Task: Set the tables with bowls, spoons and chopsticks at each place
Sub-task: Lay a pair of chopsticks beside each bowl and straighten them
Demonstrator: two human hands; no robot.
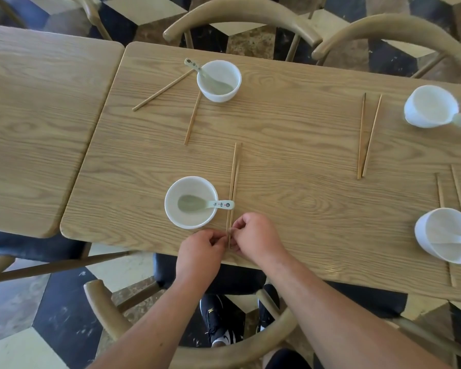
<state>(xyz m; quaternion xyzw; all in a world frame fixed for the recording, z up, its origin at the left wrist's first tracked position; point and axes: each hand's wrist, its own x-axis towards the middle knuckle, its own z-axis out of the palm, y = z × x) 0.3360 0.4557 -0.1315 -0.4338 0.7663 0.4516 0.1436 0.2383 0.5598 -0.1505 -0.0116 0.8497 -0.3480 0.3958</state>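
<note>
A pair of wooden chopsticks (234, 177) lies side by side on the wooden table (290, 145), right of a white bowl (191, 202) that holds a pale green spoon (205, 204). My left hand (201, 253) and my right hand (256, 237) both pinch the near ends of this pair at the table's front edge. A far bowl (219, 80) holds a spoon (200, 71), with two chopsticks (163, 89) splayed apart beside it. Two more bowls, one (431, 106) at the far right and one (447, 235) at the near right, each have a chopstick pair close by.
A second wooden table (37, 123) adjoins on the left. Curved wooden chairs stand behind the table (240, 17) and in front of me (104, 310). My black shoes show on the chequered floor (64, 323) below.
</note>
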